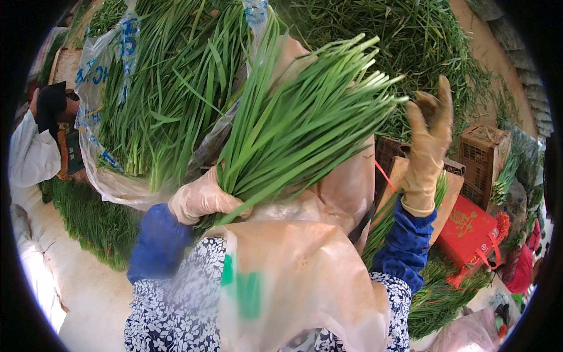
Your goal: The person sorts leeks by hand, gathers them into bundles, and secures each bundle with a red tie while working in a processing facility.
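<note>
A thick bunch of garlic chives (pixel 311 117) lies across my lap, its pale cut ends fanned toward the upper right. My left hand (pixel 206 196), in a pale glove, is closed round the leafy lower part of this bunch. Just beyond the cut ends, my right hand (pixel 431 138) is raised in a tan, soiled glove. Its fingers are apart, and nothing shows in them. A cream apron (pixel 293 258) covers my front and knees. Beside my left hand stands a clear plastic bag (pixel 97 126) with blue print, filled with more chives (pixel 170 76).
A big heap of loose green stalks (pixel 387 41) lies at the back. On the right are a brown crate (pixel 484 154), a red gift box (pixel 469 232) with tassels and bundled chives (pixel 440 299). More bundles (pixel 94 217) line the left floor, near another person's white sleeve (pixel 34 151).
</note>
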Available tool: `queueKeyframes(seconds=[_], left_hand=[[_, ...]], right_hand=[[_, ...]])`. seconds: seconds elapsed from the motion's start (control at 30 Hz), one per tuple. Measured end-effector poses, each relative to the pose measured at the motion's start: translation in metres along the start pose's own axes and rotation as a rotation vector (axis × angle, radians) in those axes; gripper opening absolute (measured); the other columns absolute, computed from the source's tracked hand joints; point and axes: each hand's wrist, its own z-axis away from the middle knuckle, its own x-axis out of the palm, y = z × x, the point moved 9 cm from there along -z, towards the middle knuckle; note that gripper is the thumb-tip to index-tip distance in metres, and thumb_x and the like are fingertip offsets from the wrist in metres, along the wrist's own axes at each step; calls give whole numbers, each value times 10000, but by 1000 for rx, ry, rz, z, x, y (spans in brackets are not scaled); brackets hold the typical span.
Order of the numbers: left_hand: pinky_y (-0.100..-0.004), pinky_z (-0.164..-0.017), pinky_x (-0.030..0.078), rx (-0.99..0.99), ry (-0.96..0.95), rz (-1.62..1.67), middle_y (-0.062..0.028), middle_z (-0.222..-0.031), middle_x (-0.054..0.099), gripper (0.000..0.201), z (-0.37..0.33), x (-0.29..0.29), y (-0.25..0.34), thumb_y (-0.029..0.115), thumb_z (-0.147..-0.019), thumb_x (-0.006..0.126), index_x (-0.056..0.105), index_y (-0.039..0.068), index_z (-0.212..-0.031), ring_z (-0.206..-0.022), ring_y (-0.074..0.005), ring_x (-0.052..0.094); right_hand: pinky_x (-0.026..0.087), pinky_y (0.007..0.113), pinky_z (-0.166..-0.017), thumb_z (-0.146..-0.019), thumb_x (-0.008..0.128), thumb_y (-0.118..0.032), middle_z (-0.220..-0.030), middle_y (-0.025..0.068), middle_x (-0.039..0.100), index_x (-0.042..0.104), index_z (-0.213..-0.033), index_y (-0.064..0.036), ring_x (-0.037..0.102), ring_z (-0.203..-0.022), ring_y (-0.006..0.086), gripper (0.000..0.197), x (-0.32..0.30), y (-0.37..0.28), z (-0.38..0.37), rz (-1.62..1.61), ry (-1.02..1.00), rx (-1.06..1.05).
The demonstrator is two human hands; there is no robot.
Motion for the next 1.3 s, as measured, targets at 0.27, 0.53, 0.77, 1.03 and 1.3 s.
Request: queueKeyframes(seconds=[0.27, 0.53, 0.77, 1.03, 1.3], left_hand=[[-286, -565, 489, 27, -74, 340, -155, -1047, 684, 656, -9, 14, 12, 126, -652, 820, 596, -42, -1244, -719, -163, 622], [-332, -792, 473, -120, -107, 68, -114, -1151, 635, 797, -3, 2, -8, 94, -665, 832, 489, 18, -1381, -934, -189, 588], [-281, -976, 435, -36, -105, -32, -54, -1335, 589, 717, 0, 17, 7, 31, -763, 742, 475, 86, -1427, -1168, -130, 529], [-306, -952, 460, -46, -20, -84, -71, -1225, 652, 624, 1, 13, 20, 67, -719, 769, 561, 24, -1306, -1067, -137, 581], [-301, -947, 460, -16, 0, -156, -88, -1200, 676, 571, 7, 8, 39, 73, -739, 766, 596, 21, -1281, -1052, -131, 588]], right_hand=[[393, 424, -1069, -670, 774, -21, -1339, 125, 554, 656, -1255, -63, 458, -1298, 326, 598, 47, -56, 83, 261, -347, -560], [485, 408, -961, -789, 655, 70, -1100, 135, 678, 676, -1062, 15, 628, -1042, 268, 280, 26, -8, 62, -386, -180, -131], [380, 410, -1102, -872, 525, -46, -1353, 168, 565, 541, -1319, 27, 552, -1225, 278, 453, 31, -69, -19, -257, -214, -255], [496, 342, -924, -813, 729, -407, -1131, 176, 688, 618, -1274, -31, 656, -1017, 268, 605, 146, -13, -54, 407, -1186, -48], [492, 295, -842, -748, 705, -12, -973, 67, 674, 719, -1097, -24, 624, -965, 177, 349, 103, -49, -31, 195, -1105, -201]])
